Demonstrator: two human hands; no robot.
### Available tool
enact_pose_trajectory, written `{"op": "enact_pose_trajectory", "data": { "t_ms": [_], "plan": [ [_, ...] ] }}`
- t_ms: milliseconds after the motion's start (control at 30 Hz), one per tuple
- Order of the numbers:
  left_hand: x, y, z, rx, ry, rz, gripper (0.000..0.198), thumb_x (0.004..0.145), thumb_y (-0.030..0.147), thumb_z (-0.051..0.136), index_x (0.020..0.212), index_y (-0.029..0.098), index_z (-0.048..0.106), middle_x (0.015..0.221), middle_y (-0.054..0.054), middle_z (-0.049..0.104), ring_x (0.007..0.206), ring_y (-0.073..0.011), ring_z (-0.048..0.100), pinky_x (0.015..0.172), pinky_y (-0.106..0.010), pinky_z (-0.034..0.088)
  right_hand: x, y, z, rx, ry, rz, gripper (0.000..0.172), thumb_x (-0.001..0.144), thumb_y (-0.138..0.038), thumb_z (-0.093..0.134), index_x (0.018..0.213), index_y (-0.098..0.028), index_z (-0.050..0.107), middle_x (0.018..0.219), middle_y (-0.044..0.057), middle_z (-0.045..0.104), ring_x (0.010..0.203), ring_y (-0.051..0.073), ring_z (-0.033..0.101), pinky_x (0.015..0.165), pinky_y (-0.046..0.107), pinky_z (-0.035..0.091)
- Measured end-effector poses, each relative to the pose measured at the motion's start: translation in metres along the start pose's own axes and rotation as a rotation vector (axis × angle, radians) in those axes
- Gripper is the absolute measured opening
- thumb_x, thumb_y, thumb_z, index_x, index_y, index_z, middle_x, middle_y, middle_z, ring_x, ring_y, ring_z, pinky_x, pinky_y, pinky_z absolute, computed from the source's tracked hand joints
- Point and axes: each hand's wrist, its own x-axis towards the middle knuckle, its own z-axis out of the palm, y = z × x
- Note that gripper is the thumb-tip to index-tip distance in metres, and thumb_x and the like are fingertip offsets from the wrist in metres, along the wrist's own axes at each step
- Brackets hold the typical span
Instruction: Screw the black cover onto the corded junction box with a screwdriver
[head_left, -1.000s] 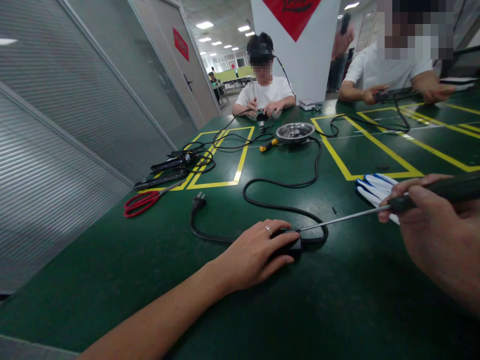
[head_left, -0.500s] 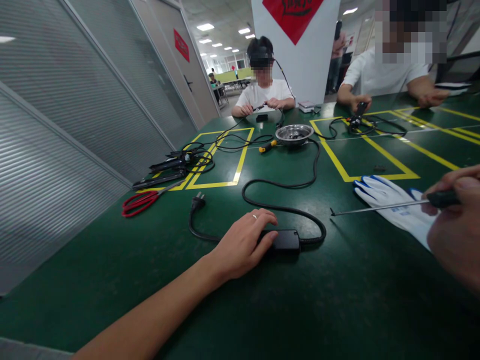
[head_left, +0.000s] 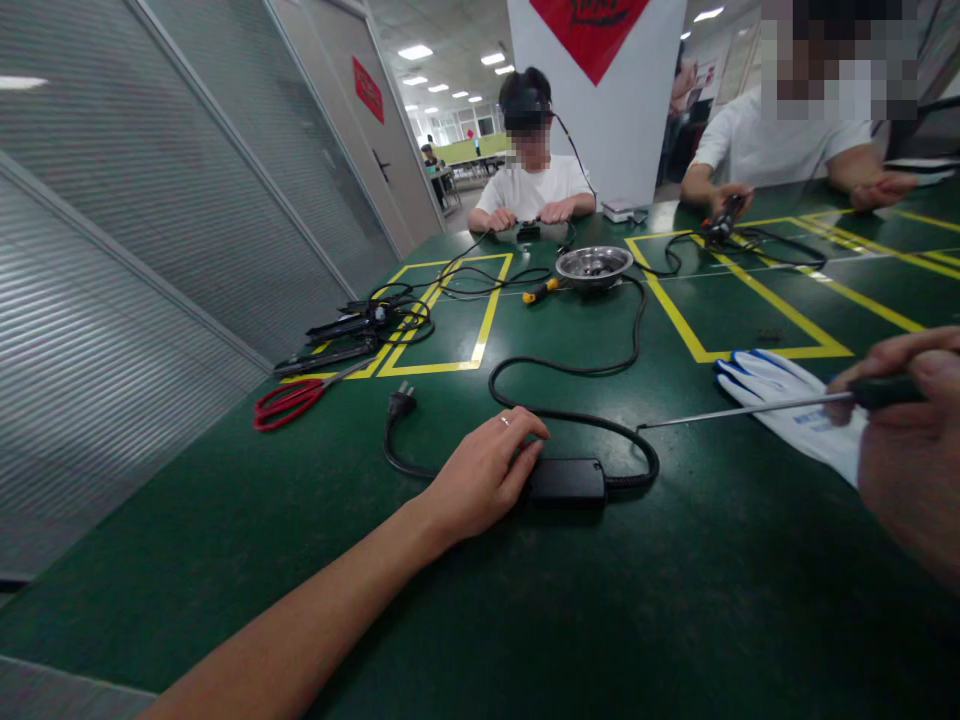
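Observation:
A black power adapter (head_left: 568, 482) lies flat on the green table, with a cable running from each end. Across its left end rests my left hand (head_left: 487, 470), thumb on the near side and fingers over the far side, gripping it. In my right hand (head_left: 911, 430), at the right edge, is a screwdriver (head_left: 750, 409) held by its dark handle. Its long shaft points left, and the tip, with a small dark bit on it too tiny to name, is just above the adapter's looped cable (head_left: 651, 455). A two-pin plug (head_left: 402, 400) lies left of the adapter.
A white-and-blue glove (head_left: 802, 410) lies under the screwdriver shaft. Farther off are a metal bowl (head_left: 594, 263), a yellow-black tool (head_left: 540, 291), red-handled scissors (head_left: 289, 403) and a pile of black cabled parts (head_left: 360, 328). Two people work across the table.
My right hand has brought the screwdriver tip leftward, closer to the adapter's cable. My left hand has slid slightly left on the adapter, showing more of its top.

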Motion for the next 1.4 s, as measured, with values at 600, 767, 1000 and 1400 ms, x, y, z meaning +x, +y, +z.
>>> {"op": "enact_pose_trajectory", "data": {
  "t_ms": [600, 767, 1000, 1400],
  "plan": [
    [0.002, -0.011, -0.001, -0.037, 0.068, -0.047, 0.017, 0.095, 0.015, 0.04, 0.105, 0.019, 0.052, 0.1, -0.005, 0.056, 0.095, -0.0191, 0.054, 0.087, -0.035, 0.043, -0.05, 0.016, -0.009, 0.071, -0.405, 0.52, 0.016, 0.079, -0.026, 0.062, 0.094, -0.021, 0.062, 0.099, 0.007, 0.063, 0.082, 0.018, 0.062, 0.07, 0.031, 0.059],
    [0.002, -0.011, -0.002, -0.03, 0.06, -0.052, 0.016, 0.095, 0.016, 0.039, 0.106, 0.02, 0.051, 0.099, -0.005, 0.056, 0.094, -0.0188, 0.054, 0.086, -0.034, 0.043, -0.051, 0.016, -0.01, 0.051, -0.411, 0.534, 0.015, 0.079, -0.027, 0.062, 0.093, -0.021, 0.062, 0.1, 0.007, 0.063, 0.079, 0.017, 0.063, 0.07, 0.031, 0.058],
    [0.001, -0.009, -0.004, -0.06, 0.036, -0.045, 0.017, 0.096, 0.021, 0.038, 0.106, 0.02, 0.052, 0.1, -0.005, 0.056, 0.095, -0.0194, 0.053, 0.088, -0.034, 0.043, -0.049, 0.021, -0.01, 0.044, -0.396, 0.531, 0.015, 0.079, -0.027, 0.062, 0.092, -0.021, 0.063, 0.098, 0.007, 0.062, 0.081, 0.017, 0.062, 0.07, 0.03, 0.058],
    [-0.001, -0.008, -0.018, -0.257, -0.294, 0.02, 0.023, 0.095, 0.026, 0.044, 0.117, 0.023, 0.05, 0.112, -0.005, 0.055, 0.103, -0.0204, 0.051, 0.093, -0.036, 0.04, -0.045, 0.017, -0.008, 0.021, -0.401, 0.477, 0.014, 0.079, -0.026, 0.062, 0.092, -0.021, 0.062, 0.098, 0.006, 0.062, 0.082, 0.017, 0.062, 0.071, 0.03, 0.058]
  ]
}}
